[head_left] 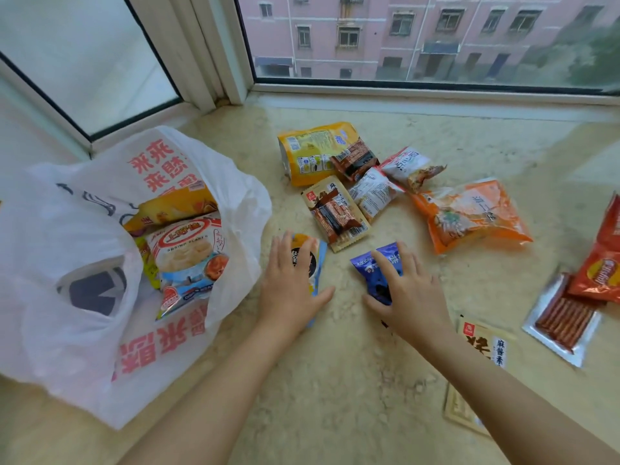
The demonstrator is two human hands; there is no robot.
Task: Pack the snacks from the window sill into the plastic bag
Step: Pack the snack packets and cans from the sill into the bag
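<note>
A white plastic bag with red print lies open at the left of the marble sill. Inside it are a shrimp flakes packet and a yellow packet. My left hand rests flat on a light blue snack packet, fingers spread over it. My right hand lies on a dark blue cookie packet, with the thumb at its near end. Neither packet is lifted off the sill.
More snacks lie further back: a yellow bag, a beige-brown packet, small white packets, an orange bag. At the right are red packets, a clear pack of sticks and a beige packet. The window frame borders the back.
</note>
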